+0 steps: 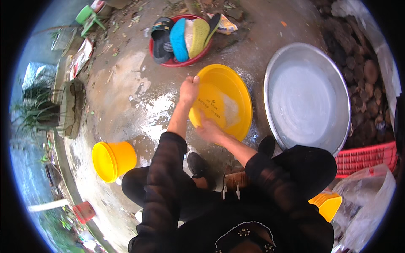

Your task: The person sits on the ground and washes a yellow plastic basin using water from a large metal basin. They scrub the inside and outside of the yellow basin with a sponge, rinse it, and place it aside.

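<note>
A yellow plastic basin (239,125) is tilted over the wet concrete, with a little foamy liquid (231,109) and printed writing on its bottom. My left hand (189,90) grips its left rim. At the near left part of the rim, my right hand (209,128) holds the same basin, slightly blurred, its fingertips partly hidden. To the right stands a large metal basin (303,101) of cloudy water, close to my right knee. Beyond the yellow basin, a red basin (197,60) carries a dark slipper (163,41), a blue sole-shaped piece (179,39) and yellow-green ones (199,38).
A yellow bucket (121,156) lies on its side at my left. Stacked logs (364,82) and a red plastic crate (367,159) border the right. Potted plants (41,110) line the left edge, with a green chair (89,20) farther off. Wet concrete (117,85) spreads between.
</note>
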The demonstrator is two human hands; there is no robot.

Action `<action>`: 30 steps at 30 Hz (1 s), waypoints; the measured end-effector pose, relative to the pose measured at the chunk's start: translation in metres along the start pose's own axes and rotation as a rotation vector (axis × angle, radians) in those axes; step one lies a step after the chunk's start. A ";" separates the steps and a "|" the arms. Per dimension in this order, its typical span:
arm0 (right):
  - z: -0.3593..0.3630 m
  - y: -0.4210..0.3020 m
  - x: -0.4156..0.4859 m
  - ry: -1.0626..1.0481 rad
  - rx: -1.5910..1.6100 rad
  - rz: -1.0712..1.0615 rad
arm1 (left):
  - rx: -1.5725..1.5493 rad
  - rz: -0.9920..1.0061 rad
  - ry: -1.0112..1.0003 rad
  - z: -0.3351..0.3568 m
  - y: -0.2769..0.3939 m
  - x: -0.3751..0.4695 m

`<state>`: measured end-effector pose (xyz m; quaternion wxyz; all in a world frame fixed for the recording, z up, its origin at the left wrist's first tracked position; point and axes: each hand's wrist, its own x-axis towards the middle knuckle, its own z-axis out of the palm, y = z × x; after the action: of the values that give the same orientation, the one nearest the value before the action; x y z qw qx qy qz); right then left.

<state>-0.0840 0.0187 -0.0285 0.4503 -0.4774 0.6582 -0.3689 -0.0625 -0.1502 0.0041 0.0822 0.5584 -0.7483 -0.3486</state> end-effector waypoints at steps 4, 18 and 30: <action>-0.066 -0.009 0.002 0.011 0.230 0.148 | -0.497 0.329 0.053 0.037 -0.031 -0.084; -0.126 -0.011 -0.024 0.055 0.745 -0.095 | -0.083 0.405 0.248 0.041 0.009 -0.058; -0.176 -0.036 0.008 -0.329 0.518 -0.076 | 0.379 0.889 0.220 -0.048 0.036 -0.057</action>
<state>-0.2410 0.0108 0.0590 0.6435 -0.4243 0.4423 -0.4585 -0.0456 -0.1156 0.0774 0.1988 0.2237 -0.9511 -0.0766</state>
